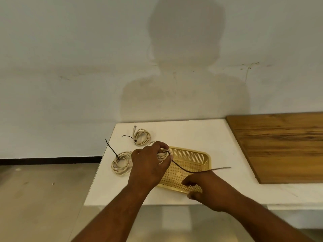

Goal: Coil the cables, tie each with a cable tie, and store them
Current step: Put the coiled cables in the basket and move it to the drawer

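My left hand [150, 165] grips a coiled cream cable [164, 155] above the left end of a yellow perforated basket [194, 158]. A black cable tie [195, 171] is looped around that coil, and its long tail runs right over the basket. My right hand [208, 189] hovers at the basket's near edge just under the tail, fingers apart, not gripping it. Two more cream coils lie on the white table: one [142, 137] at the back and one [121, 163] at the left, each bound by a black tie with the tail sticking out.
The white table [192, 131] ends just left of the coils, with grey floor [43, 198] below. A wooden board [279, 145] covers the table's right side. A white wall stands close behind the table.
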